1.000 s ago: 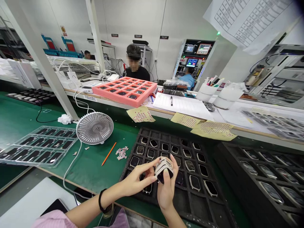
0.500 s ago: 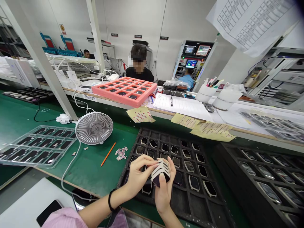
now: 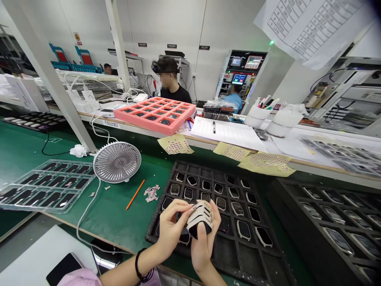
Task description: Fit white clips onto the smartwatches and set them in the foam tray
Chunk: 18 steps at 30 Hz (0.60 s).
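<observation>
Over the black foam tray (image 3: 226, 254) I hold a smartwatch body (image 3: 195, 229) with a dark screen, tilted toward me. Several pale elastic-looking bands (image 3: 200, 215) run across it. My right hand (image 3: 203, 248) grips the watch from the right, its thumb on the dark face and its fingers around the far side. At the watch's upper left edge, my left hand (image 3: 172, 228) pinches with thumb and forefinger, apparently on a band's end; the fingertips partly hide it. Beneath and beyond my hands, several watch bodies (image 3: 244, 229) lie in the tray's compartments.
Left of the tray are small paper scraps (image 3: 151, 194), an orange pencil (image 3: 135, 194), a round fan (image 3: 117, 162) and a clear tray of dark pieces (image 3: 50, 184). Another watch tray (image 3: 327, 222) stands right. A pink foam tray (image 3: 154, 115) rests on the shelf, a co-worker (image 3: 171, 83) behind it.
My hands and the watch have shifted slightly down and left, and the pinching left fingers have moved to the band's left side. The co-worker's head has turned to the left.
</observation>
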### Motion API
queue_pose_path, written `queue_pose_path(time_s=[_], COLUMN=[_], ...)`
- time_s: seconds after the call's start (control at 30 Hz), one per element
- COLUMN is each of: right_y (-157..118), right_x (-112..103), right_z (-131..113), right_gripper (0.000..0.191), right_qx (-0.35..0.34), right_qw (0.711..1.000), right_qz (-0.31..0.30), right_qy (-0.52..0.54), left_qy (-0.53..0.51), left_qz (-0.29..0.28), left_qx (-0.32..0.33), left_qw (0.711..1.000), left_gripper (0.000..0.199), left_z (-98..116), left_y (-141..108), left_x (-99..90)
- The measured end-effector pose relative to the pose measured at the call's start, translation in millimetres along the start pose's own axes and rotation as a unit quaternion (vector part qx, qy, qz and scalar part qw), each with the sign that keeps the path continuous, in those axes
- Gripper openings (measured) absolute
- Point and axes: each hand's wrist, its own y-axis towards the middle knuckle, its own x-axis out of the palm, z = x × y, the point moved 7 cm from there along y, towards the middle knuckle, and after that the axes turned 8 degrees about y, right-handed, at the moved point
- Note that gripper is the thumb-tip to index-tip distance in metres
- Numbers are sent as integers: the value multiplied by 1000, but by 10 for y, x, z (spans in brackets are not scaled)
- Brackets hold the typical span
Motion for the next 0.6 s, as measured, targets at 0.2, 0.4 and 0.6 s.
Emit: queue_pose_path(time_s=[0.2, 0.4, 0.6], right_y=[59, 106, 82], right_x=[-35, -36, -18], right_z=[-39, -10, 19], right_gripper=[56, 48, 48], right_qx=[16, 53, 67], right_qw=[1000, 998, 996], right_qz=[-4, -22, -54], right_qy=[-1, -2, 0], left_qy=[66, 104, -54], left_qz=[-81, -207, -280], left_qx=[91, 68, -111], left_qw=[990, 970, 952], left_gripper=[21, 37, 56], left_z=[103, 8, -255], left_y=[17, -4, -135], left_x=[28, 42, 87])
